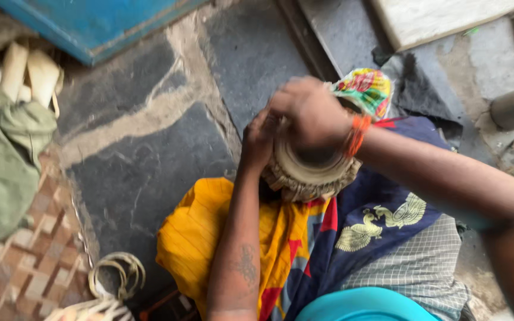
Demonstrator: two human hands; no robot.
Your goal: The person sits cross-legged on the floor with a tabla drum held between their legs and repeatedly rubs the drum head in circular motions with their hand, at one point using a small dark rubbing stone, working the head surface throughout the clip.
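Observation:
A small round woven basket (307, 172) of pale straw strips rests on my lap, over yellow and blue patterned cloth (304, 238). My left hand (258, 142) grips the basket's left rim. My right hand (312, 110), with an orange thread around the wrist, presses down over the basket's top opening, fingers closed on its rim. A multicoloured patterned cloth (367, 89) lies just behind the basket.
Dark stone slabs (144, 160) pave the floor ahead. A blue board (96, 24) stands at top left, with pale straw strips (31, 74) and green cloth (4, 160) beside it. A coil of straw (117, 276) lies at lower left. A turquoise rim (364, 303) shows below.

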